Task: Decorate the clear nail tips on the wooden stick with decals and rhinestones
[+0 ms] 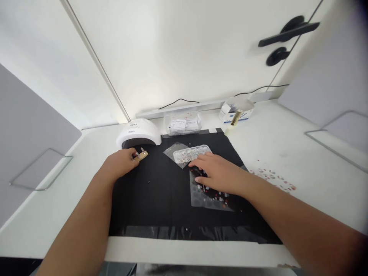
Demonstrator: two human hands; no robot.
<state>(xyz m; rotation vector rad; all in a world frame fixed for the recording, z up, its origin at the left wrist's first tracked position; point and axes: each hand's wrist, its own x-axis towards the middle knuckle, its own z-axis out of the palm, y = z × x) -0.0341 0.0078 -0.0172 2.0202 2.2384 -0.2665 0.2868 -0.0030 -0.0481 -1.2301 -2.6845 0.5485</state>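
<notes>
My left hand [122, 163] is closed on one end of a small wooden stand [142, 156] that carries several small clear and silvery pieces, perhaps nail tips. Just behind it stands a white nail lamp [138, 129] with a dark opening. My right hand [214, 172] is palm down with its fingers apart, at the near edge of a clear compartment tray [186, 155] filled with tiny decorations. Under that hand lies a clear sheet [198, 199] scattered with small red and white bits. Whether the right fingertips touch anything is hard to see.
A black mat [161, 207] covers the middle of the white table [270, 149]. Behind it are a clear box of white packets [184, 124], an open white carton [245, 109] and a gold tube [236, 117]. Tiny red pieces [273, 176] are strewn on the right.
</notes>
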